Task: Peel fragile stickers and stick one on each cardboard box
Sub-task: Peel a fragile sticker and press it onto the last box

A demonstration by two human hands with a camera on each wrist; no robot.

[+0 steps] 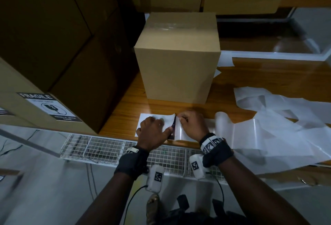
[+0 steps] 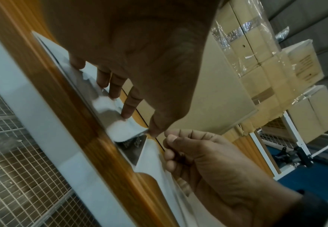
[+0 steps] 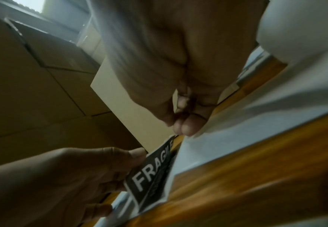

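Observation:
A plain cardboard box [image 1: 177, 59] stands on the wooden table [image 1: 268, 76], just behind my hands. At the table's front edge a black FRAGILE sticker [image 3: 151, 173] is half lifted off its glossy backing paper [image 1: 182, 132], with its dark edge [image 1: 172, 129] showing. My left hand [image 1: 161, 126] rests its straight fingers [image 2: 127, 113] on the sticker's white back, with the thumb along its edge. My right hand [image 1: 180, 118] pinches a corner of the backing paper [image 3: 207, 145] between thumb and forefinger [image 3: 188, 127]. A large box at the left carries a FRAGILE sticker [image 1: 52, 107].
Tall stacked cardboard boxes [image 1: 44, 36] wall off the left side, and more stand at the back. Peeled white backing strips [image 1: 277, 117] sprawl over the right of the table. A white wire rack [image 1: 107, 149] hangs below the front edge.

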